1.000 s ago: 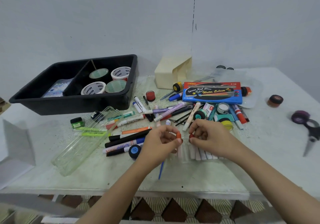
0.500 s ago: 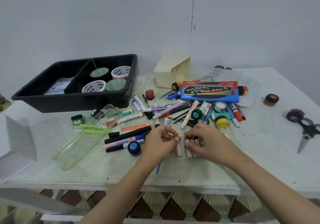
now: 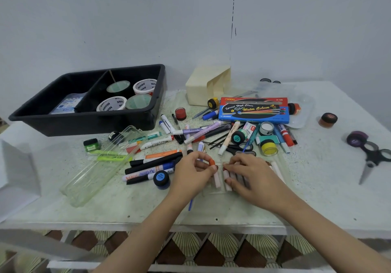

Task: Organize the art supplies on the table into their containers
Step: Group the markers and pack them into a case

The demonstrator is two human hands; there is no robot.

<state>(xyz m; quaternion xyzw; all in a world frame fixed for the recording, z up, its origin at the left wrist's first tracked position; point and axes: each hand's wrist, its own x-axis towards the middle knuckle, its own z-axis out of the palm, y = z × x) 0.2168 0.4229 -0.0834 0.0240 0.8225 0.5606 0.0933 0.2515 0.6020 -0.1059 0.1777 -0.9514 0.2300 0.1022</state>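
Note:
A row of white paint tubes [image 3: 227, 178] lies in a clear plastic tray [image 3: 213, 190] near the table's front middle. My left hand [image 3: 191, 172] pinches an orange-capped tube [image 3: 212, 165] at the tray's left end. My right hand [image 3: 251, 174] lies over the tubes, fingertips holding a red-capped tube [image 3: 226, 172] down among them. Markers and pens [image 3: 152, 165] lie piled to the left. The blue watercolour box [image 3: 254, 113] sits behind the hands. The black divided bin [image 3: 88, 120] at the back left holds tape rolls [image 3: 112, 104].
A clear pencil case [image 3: 95, 173] lies open at the left. Small paint jars [image 3: 269, 148], black scissors [image 3: 374, 160], a purple tape roll [image 3: 356, 138] and an orange jar [image 3: 328, 120] dot the right side. A cream box [image 3: 206, 87] stands at the back. White paper [image 3: 14, 175] is at far left.
Both hands dropped from just above the table onto the tube tray. The right hand moved from pinching its red-capped tube to laying it into the row of tubes.

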